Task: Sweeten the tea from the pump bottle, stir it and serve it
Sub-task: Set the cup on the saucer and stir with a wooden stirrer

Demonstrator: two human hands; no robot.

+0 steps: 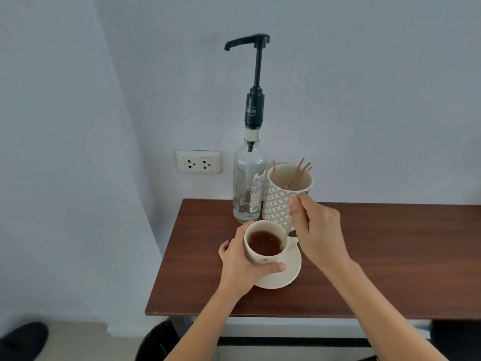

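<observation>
**Caller:** Tea first, please. Where is it?

**Operator:** Tea (264, 242), dark brown, fills a cream cup (263, 252) that stands on a matching saucer (287, 273). I will place everything from that cup. It sits near the left end of a dark wooden bench (377, 256), with the bench's front edge a little way toward me.

**Caller:** What are my hands doing?

**Operator:** My left hand (240, 265) wraps the cup's left side, fingers curled behind it and thumb across the front. I judge that steadies it against tipping. My right hand (318, 230) is just right of the cup, fingers pinched on a thin wooden stirrer (291, 220) that slants down to the cup's right inner wall. Stirring looks under way; I cannot see how deep the tip goes.

**Caller:** What stands close by?

**Operator:** Directly behind the cup, nearly touching its rim, is a clear pump bottle (248, 183) with a tall black pump (256, 74), spout pointing left. It looks nearly empty. Behind and right of the cup, beside the bottle, a patterned holder (279, 201) carries spare sticks. A wall socket (198, 162) is behind and left.

**Caller:** Room to serve?

**Operator:** Right of the cup the bench is bare and wide. Left of it the bench edge is near, so I would move rightward or toward me.
</observation>
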